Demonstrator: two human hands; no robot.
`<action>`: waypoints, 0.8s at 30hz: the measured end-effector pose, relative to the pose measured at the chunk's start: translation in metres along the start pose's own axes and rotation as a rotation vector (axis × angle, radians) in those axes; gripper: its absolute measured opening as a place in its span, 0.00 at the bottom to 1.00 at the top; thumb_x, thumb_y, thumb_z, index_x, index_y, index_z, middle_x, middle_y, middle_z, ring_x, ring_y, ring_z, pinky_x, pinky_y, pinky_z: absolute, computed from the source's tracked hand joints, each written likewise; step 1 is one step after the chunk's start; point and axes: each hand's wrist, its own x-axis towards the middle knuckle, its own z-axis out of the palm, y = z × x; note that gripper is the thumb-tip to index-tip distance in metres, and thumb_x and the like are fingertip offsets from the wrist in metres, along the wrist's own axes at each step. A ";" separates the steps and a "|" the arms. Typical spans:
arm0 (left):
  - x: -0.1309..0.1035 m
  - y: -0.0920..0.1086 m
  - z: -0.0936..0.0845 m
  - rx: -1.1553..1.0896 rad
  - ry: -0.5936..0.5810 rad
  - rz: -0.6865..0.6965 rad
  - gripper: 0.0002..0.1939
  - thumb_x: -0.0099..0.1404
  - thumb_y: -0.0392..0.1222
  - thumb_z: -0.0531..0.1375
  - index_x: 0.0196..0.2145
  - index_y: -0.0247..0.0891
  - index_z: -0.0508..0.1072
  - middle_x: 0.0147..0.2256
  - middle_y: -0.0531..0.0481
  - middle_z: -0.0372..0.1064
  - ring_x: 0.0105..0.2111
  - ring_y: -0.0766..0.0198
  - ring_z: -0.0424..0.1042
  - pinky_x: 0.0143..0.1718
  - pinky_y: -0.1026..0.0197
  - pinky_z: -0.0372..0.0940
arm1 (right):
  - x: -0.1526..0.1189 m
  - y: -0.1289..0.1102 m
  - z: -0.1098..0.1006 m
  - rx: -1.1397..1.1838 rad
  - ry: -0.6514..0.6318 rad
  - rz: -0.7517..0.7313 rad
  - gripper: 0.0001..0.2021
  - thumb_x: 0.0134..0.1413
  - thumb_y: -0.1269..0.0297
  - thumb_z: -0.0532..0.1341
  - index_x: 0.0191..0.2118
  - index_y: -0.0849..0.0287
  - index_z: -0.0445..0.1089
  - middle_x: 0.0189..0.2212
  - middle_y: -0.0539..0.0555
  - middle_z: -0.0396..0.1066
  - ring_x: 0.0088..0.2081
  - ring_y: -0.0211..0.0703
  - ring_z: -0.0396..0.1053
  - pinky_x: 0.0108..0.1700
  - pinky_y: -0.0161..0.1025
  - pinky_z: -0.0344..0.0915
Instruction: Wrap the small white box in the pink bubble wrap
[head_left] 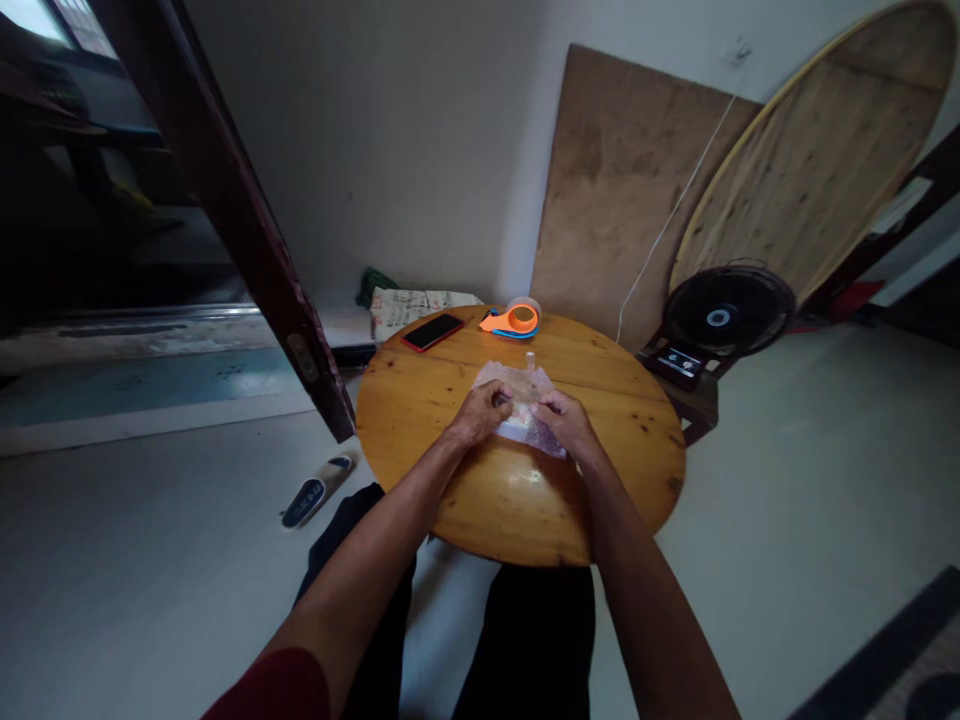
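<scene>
A sheet of clear bubble wrap (531, 434) lies on the round wooden table (420, 440), with something pale showing through its middle. My left hand (481, 410) has its fingers curled and pinched on the wrap's left part. On the right side, my right hand (566, 418) is closed too, thumb and fingers pressed on the wrap. A short clear strip, perhaps tape, sticks up from the wrap's far edge (530, 361). Beyond the wrap stands an orange tape dispenser (517, 318) with a roll of clear tape.
A phone with a red edge (433, 332) lies at the table's far left. Behind the table is a printed sack (412, 308). To the right, a black fan (718, 317) stands beside a leaning board (622, 180) and a large round tabletop (817, 140). A slipper (315, 492) is on the floor.
</scene>
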 end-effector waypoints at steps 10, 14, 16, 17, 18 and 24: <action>0.001 0.000 -0.001 0.001 -0.015 -0.009 0.09 0.53 0.36 0.60 0.35 0.35 0.72 0.25 0.57 0.64 0.25 0.72 0.60 0.27 0.69 0.56 | -0.003 -0.008 0.002 0.065 -0.062 -0.065 0.08 0.47 0.60 0.60 0.32 0.57 0.71 0.28 0.49 0.70 0.28 0.37 0.64 0.31 0.34 0.59; 0.001 0.000 -0.001 -0.005 -0.019 -0.010 0.09 0.53 0.35 0.59 0.35 0.34 0.72 0.26 0.57 0.65 0.25 0.72 0.61 0.27 0.69 0.57 | -0.005 -0.010 0.001 0.014 -0.073 -0.078 0.08 0.48 0.62 0.58 0.32 0.57 0.73 0.28 0.49 0.70 0.28 0.38 0.64 0.31 0.34 0.58; 0.001 -0.001 0.000 -0.014 -0.016 -0.003 0.09 0.53 0.35 0.59 0.35 0.34 0.72 0.26 0.57 0.65 0.25 0.72 0.61 0.27 0.69 0.57 | -0.006 -0.011 0.001 -0.025 -0.070 -0.081 0.08 0.48 0.63 0.58 0.33 0.57 0.73 0.27 0.49 0.70 0.27 0.38 0.64 0.30 0.34 0.58; 0.002 -0.002 0.000 -0.015 -0.014 -0.002 0.09 0.53 0.35 0.60 0.35 0.34 0.72 0.26 0.57 0.65 0.25 0.72 0.61 0.27 0.69 0.57 | -0.006 -0.011 0.001 -0.047 -0.070 -0.086 0.09 0.49 0.63 0.57 0.33 0.57 0.74 0.27 0.49 0.70 0.27 0.38 0.64 0.30 0.34 0.58; 0.002 -0.002 0.000 -0.015 -0.011 -0.004 0.09 0.53 0.36 0.60 0.35 0.34 0.72 0.26 0.57 0.65 0.25 0.72 0.61 0.27 0.69 0.56 | -0.007 -0.012 0.001 -0.067 -0.068 -0.092 0.09 0.49 0.63 0.57 0.33 0.57 0.74 0.27 0.50 0.71 0.27 0.38 0.64 0.30 0.34 0.58; 0.003 -0.004 0.000 -0.016 -0.007 -0.007 0.09 0.53 0.36 0.60 0.35 0.35 0.72 0.26 0.57 0.65 0.25 0.71 0.61 0.27 0.69 0.56 | -0.008 -0.019 0.004 -0.087 -0.090 -0.117 0.07 0.49 0.60 0.62 0.32 0.57 0.74 0.30 0.51 0.73 0.31 0.40 0.68 0.35 0.36 0.62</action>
